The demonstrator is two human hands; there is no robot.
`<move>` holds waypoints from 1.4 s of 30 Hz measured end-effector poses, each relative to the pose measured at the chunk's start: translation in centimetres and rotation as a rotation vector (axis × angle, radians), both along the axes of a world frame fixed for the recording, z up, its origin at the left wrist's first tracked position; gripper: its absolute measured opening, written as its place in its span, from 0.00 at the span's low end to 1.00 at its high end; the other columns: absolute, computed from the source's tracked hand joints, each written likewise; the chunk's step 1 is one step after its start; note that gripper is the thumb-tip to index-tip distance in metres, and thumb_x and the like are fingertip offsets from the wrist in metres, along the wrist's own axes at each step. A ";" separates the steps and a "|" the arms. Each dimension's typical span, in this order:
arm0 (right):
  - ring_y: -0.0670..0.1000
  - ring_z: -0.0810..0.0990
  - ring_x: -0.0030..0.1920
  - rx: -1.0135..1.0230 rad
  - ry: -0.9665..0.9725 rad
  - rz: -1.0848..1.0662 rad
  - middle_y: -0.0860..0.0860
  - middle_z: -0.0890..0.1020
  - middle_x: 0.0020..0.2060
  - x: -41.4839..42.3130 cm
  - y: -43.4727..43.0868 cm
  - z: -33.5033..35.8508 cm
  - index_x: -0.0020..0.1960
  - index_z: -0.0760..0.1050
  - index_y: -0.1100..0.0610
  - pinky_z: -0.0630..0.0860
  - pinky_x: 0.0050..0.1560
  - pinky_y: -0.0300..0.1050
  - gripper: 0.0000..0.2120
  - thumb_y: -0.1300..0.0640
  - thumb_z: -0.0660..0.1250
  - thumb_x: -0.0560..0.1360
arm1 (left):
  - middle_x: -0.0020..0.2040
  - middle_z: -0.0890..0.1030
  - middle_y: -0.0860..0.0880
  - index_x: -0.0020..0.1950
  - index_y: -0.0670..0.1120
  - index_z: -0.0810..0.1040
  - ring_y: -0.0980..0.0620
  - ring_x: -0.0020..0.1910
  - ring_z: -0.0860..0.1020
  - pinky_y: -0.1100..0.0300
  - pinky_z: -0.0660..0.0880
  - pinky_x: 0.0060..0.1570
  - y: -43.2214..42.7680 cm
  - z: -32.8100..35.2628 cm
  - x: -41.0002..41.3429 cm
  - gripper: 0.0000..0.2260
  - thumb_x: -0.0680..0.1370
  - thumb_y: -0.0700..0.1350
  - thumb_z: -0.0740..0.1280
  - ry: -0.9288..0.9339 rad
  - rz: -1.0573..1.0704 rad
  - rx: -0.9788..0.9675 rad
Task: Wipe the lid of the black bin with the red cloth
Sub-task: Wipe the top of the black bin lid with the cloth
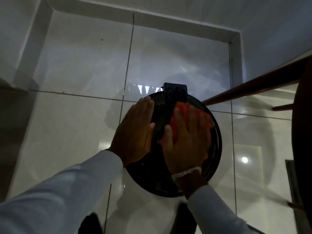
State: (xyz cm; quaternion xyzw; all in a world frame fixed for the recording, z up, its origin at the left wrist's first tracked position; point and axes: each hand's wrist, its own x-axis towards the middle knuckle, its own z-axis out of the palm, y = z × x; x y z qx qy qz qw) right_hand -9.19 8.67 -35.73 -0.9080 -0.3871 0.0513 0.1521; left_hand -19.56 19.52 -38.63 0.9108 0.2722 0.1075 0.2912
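The black bin's round lid (215, 149) fills the middle of the head view, seen from straight above, with its hinge block (175, 92) at the far edge. My right hand (187, 141) lies flat on the red cloth (183, 109), pressing it against the lid's right half; the cloth shows beyond and between the fingers. Resting flat on the lid's left edge is my left hand (135, 130), fingers together and nothing in it.
Glossy white floor tiles (81, 129) surround the bin. A raised white kerb (177, 19) runs along the far side and both flanks. A brown wooden chair or table leg and rail (256, 85) slant in from the right, close to the lid. My dark shoes (91, 223) show at the bottom.
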 end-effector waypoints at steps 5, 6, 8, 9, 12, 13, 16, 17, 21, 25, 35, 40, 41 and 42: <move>0.58 0.59 0.77 0.049 -0.003 0.281 0.53 0.68 0.75 0.3 -3.9 -0.4 0.72 0.68 0.51 0.61 0.73 0.67 0.24 0.47 0.59 0.78 | 0.76 0.59 0.39 0.75 0.38 0.55 0.44 0.77 0.55 0.48 0.55 0.75 -0.1 0.3 0.0 0.25 0.80 0.48 0.50 -0.008 0.027 -0.041; 0.59 0.60 0.77 0.055 0.009 0.196 0.55 0.67 0.75 1.0 -4.9 -0.2 0.72 0.68 0.53 0.61 0.73 0.68 0.24 0.47 0.58 0.78 | 0.76 0.59 0.39 0.75 0.38 0.55 0.44 0.77 0.55 0.48 0.55 0.75 -0.1 0.3 -0.1 0.25 0.80 0.48 0.51 -0.011 0.029 -0.044; 0.61 0.60 0.77 0.043 0.031 -0.009 0.57 0.67 0.75 1.9 -4.2 -0.1 0.73 0.66 0.54 0.61 0.73 0.68 0.25 0.48 0.58 0.78 | 0.76 0.58 0.40 0.75 0.39 0.55 0.45 0.77 0.54 0.50 0.53 0.76 -0.3 0.1 0.0 0.25 0.80 0.49 0.50 -0.012 0.039 -0.053; 0.61 0.60 0.77 0.020 0.016 -0.081 0.57 0.66 0.75 1.9 -2.9 -0.1 0.74 0.64 0.54 0.60 0.74 0.68 0.26 0.48 0.58 0.78 | 0.77 0.58 0.41 0.75 0.39 0.54 0.46 0.77 0.53 0.52 0.52 0.76 -0.4 -0.1 0.1 0.25 0.80 0.49 0.50 -0.011 0.050 -0.059; 0.61 0.56 0.78 -0.040 -0.018 0.026 0.55 0.64 0.77 -0.6 0.0 0.1 0.75 0.62 0.50 0.55 0.75 0.68 0.26 0.45 0.56 0.78 | 0.77 0.57 0.41 0.76 0.40 0.54 0.47 0.77 0.53 0.58 0.47 0.76 -0.3 -0.3 0.2 0.25 0.80 0.49 0.49 -0.010 0.086 -0.040; 0.61 0.56 0.78 -0.041 -0.010 0.128 0.55 0.65 0.76 -1.7 -0.7 -0.1 0.74 0.63 0.49 0.56 0.75 0.68 0.25 0.44 0.56 0.78 | 0.77 0.57 0.41 0.76 0.40 0.54 0.47 0.77 0.52 0.58 0.47 0.76 -0.2 -0.3 0.2 0.25 0.80 0.49 0.48 -0.006 0.084 -0.038; 0.59 0.59 0.77 -0.074 -0.047 0.330 0.54 0.68 0.75 -2.7 -5.8 -0.2 0.73 0.66 0.49 0.59 0.72 0.71 0.25 0.44 0.57 0.77 | 0.77 0.57 0.40 0.75 0.39 0.54 0.46 0.77 0.52 0.59 0.46 0.76 -0.2 0.0 0.3 0.26 0.80 0.49 0.48 0.002 0.085 -0.049; 0.59 0.59 0.77 -0.080 -0.060 0.310 0.54 0.67 0.75 -1.9 -6.9 -0.3 0.72 0.67 0.49 0.59 0.71 0.73 0.25 0.44 0.57 0.77 | 0.77 0.57 0.40 0.75 0.39 0.54 0.46 0.77 0.53 0.58 0.47 0.76 -0.2 0.1 0.2 0.25 0.80 0.49 0.49 -0.002 0.083 -0.046; 0.62 0.55 0.78 -0.037 0.009 -0.072 0.56 0.63 0.77 0.2 -2.6 -0.3 0.74 0.63 0.51 0.57 0.74 0.69 0.27 0.45 0.56 0.77 | 0.77 0.58 0.40 0.75 0.39 0.55 0.45 0.77 0.53 0.54 0.50 0.76 -0.3 0.0 0.2 0.25 0.80 0.49 0.49 -0.015 0.062 -0.040; 0.60 0.57 0.78 -0.019 -0.020 0.152 0.55 0.65 0.76 -2.7 -0.5 -0.3 0.74 0.64 0.49 0.57 0.74 0.67 0.25 0.45 0.57 0.78 | 0.76 0.58 0.38 0.75 0.38 0.55 0.44 0.77 0.54 0.50 0.52 0.76 0.1 0.1 0.2 0.24 0.80 0.46 0.50 -0.006 0.023 -0.010; 0.61 0.52 0.79 -0.070 0.024 0.113 0.55 0.61 0.78 -1.7 -1.1 0.2 0.76 0.60 0.50 0.54 0.76 0.67 0.28 0.46 0.55 0.77 | 0.77 0.57 0.40 0.75 0.39 0.54 0.45 0.77 0.53 0.53 0.50 0.76 -0.1 0.2 0.3 0.25 0.80 0.47 0.50 0.008 0.004 -0.021; 0.63 0.58 0.77 -0.037 -0.025 0.253 0.58 0.66 0.75 -0.8 -8.6 0.4 0.72 0.67 0.54 0.63 0.70 0.70 0.25 0.50 0.59 0.77 | 0.77 0.57 0.40 0.75 0.39 0.53 0.46 0.77 0.52 0.55 0.48 0.76 -0.2 0.7 0.3 0.26 0.80 0.49 0.48 0.019 0.000 -0.048; 0.64 0.58 0.77 -0.022 -0.019 0.163 0.59 0.65 0.75 0.5 -8.1 0.4 0.72 0.67 0.55 0.63 0.71 0.70 0.25 0.51 0.58 0.77 | 0.77 0.56 0.40 0.75 0.39 0.53 0.46 0.77 0.52 0.56 0.48 0.76 -0.2 0.5 0.2 0.26 0.80 0.49 0.48 0.007 0.006 -0.052; 0.63 0.58 0.77 -0.029 -0.008 0.075 0.58 0.65 0.75 1.4 -6.7 0.3 0.73 0.67 0.55 0.61 0.72 0.69 0.25 0.50 0.57 0.76 | 0.77 0.57 0.40 0.75 0.39 0.54 0.46 0.77 0.52 0.56 0.48 0.76 -0.2 0.3 0.2 0.25 0.80 0.48 0.49 -0.005 0.005 -0.055</move>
